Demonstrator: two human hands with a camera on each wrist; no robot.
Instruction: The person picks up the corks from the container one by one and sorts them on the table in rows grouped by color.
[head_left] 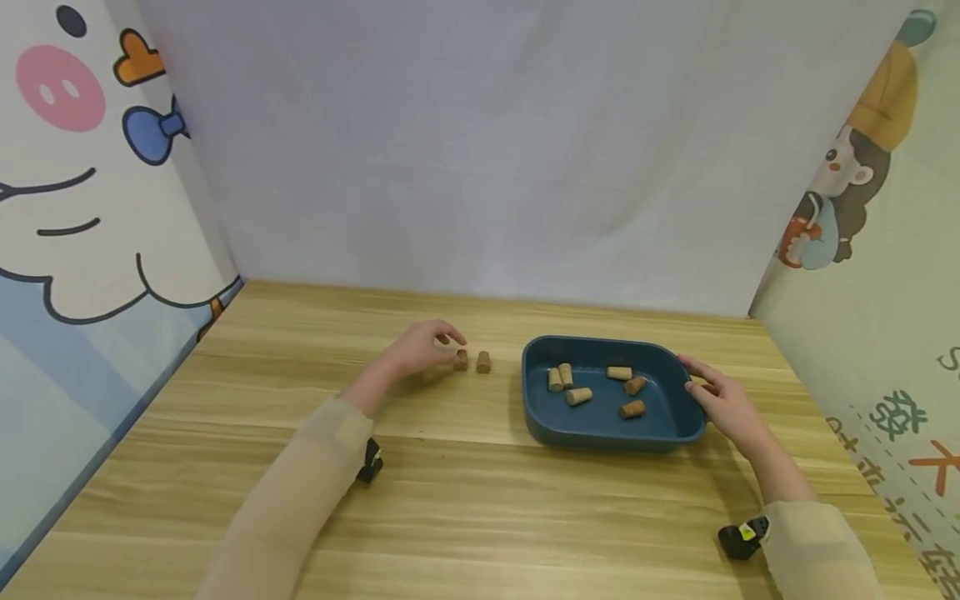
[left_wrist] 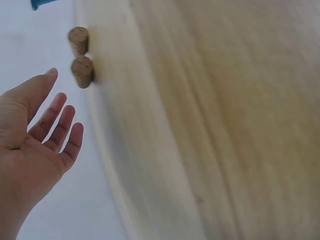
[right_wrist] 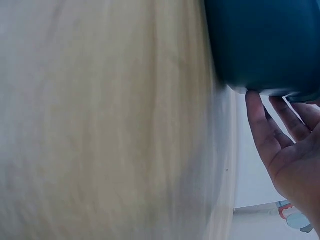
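On the wooden table stand two brown cork stoppers: the left one (head_left: 461, 360) beside my left hand's fingertips, the right one (head_left: 483, 362) a little farther right. My left hand (head_left: 426, 348) reaches toward them with fingers apart; in the left wrist view a gap shows between that hand (left_wrist: 42, 125) and the tapered corks (left_wrist: 82, 71). At the right end of a dark blue tub (head_left: 600, 440), my right hand (head_left: 727, 407) touches the rim and outer wall, its fingers fairly straight in the right wrist view. Several pale corks (head_left: 579, 397) and two browner corks (head_left: 633, 409) lie inside the tub.
The wooden tabletop (head_left: 450, 517) runs back to a white curtain (head_left: 480, 150). Printed cartoon panels (head_left: 97, 192) flank it at left and right. A small black device (head_left: 742, 538) is at each wrist.
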